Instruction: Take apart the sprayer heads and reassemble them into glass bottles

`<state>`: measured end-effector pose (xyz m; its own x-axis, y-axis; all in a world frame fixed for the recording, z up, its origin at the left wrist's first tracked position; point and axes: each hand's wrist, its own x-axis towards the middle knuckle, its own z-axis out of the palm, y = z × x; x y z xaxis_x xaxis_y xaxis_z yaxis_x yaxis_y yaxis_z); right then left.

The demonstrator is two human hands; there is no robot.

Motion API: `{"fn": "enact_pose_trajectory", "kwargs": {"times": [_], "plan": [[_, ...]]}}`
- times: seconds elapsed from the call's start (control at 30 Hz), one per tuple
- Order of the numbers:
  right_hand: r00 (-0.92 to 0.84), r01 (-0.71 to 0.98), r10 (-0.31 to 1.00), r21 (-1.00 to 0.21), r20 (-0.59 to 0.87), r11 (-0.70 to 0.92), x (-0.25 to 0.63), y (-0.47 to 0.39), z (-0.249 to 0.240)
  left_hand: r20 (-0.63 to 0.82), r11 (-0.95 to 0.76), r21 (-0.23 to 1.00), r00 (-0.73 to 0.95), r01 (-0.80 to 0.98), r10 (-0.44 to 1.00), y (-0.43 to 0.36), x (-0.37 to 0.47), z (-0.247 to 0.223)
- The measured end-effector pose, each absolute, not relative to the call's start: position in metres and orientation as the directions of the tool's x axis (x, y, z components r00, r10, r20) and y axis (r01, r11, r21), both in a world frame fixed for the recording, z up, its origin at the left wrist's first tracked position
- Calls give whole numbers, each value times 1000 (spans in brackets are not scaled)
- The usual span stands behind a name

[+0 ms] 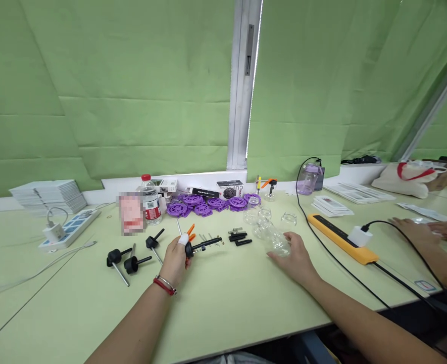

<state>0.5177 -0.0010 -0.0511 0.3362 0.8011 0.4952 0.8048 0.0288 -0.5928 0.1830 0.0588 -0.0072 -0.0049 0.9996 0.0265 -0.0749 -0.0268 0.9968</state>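
My left hand [177, 259] is closed round a black mechanism [204, 244] with a long side arm. An orange lever [190, 231] and a thin metal rod [179, 227] stick out beside its fingers. White tape or a cover wraps one fingertip. To the right, my right hand [297, 258] grips a clear plastic vessel [280, 245] lying on its side among more transparent vessels [261, 225]. Between the hands lie several black tubes [240, 239], small springs [239, 230] and thin metal pins. Left of my left hand are black heads with metal rods [131, 264].
Purple openwork discs [200, 205] line the back, near a water bottle [152, 207]. A yellow power strip [340, 237] with a black cable runs along the right side; a white strip [71, 230] lies left. Another person's hands [416, 235] work at far right.
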Motion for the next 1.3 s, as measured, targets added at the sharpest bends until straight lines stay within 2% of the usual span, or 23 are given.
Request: {"fn": "enact_pose_trajectory", "kwargs": {"times": [0.13, 0.3, 0.53, 0.63, 0.7, 0.77, 0.83, 0.9, 0.93, 1.03, 1.1, 1.17, 1.23, 1.3], "plan": [[321, 844, 775, -536, 544, 27, 525, 17, -52, 35, -36, 999, -27, -21, 999, 60, 182, -6], [396, 821, 811, -562, 431, -102, 529, 31, -56, 44, -43, 999, -51, 13, 998, 60, 179, -5], [383, 855, 825, -497, 416, -146, 533, 37, -61, 41, -39, 999, -34, 35, 999, 61, 179, -6], [433, 854, 771, -487, 468, -183, 530, 32, -54, 45, -44, 997, -21, 69, 999, 61, 178, -6], [444, 863, 692, -478, 569, -161, 520, 26, -46, 55, -53, 996, -15, 73, 998, 61, 178, -6], [343, 911, 627, -410, 700, -40, 500, 18, -35, 63, -64, 996, 8, 62, 998, 59, 179, -5], [50, 953, 642, -229, 765, 199, 473, 12, -26, 67, -70, 996, 57, 48, 996, 54, 183, -3], [-293, 889, 656, -55, 696, 456, 442, 10, -20, 67, -72, 997, 114, 42, 991, 48, 188, 2], [-400, 846, 640, -6, 656, 534, 427, 10, -19, 67, -74, 996, 142, 41, 988, 45, 190, 4], [-544, 749, 549, 73, 635, 658, 391, 16, -13, 73, -85, 995, 216, 45, 974, 37, 194, 10], [-539, 734, 534, 53, 651, 677, 380, 21, -5, 126, -142, 988, 202, 64, 971, 36, 192, 12], [-493, 744, 570, -22, 657, 668, 376, 22, 9, 281, -290, 949, 84, 127, 956, 35, 186, 14], [-441, 744, 641, -144, 628, 652, 378, 20, 27, 486, -463, 851, -34, 247, 874, 35, 179, 16], [-412, 711, 736, -315, 538, 629, 381, 16, 45, 621, -580, 737, -10, 346, 783, 32, 176, 19]]}}
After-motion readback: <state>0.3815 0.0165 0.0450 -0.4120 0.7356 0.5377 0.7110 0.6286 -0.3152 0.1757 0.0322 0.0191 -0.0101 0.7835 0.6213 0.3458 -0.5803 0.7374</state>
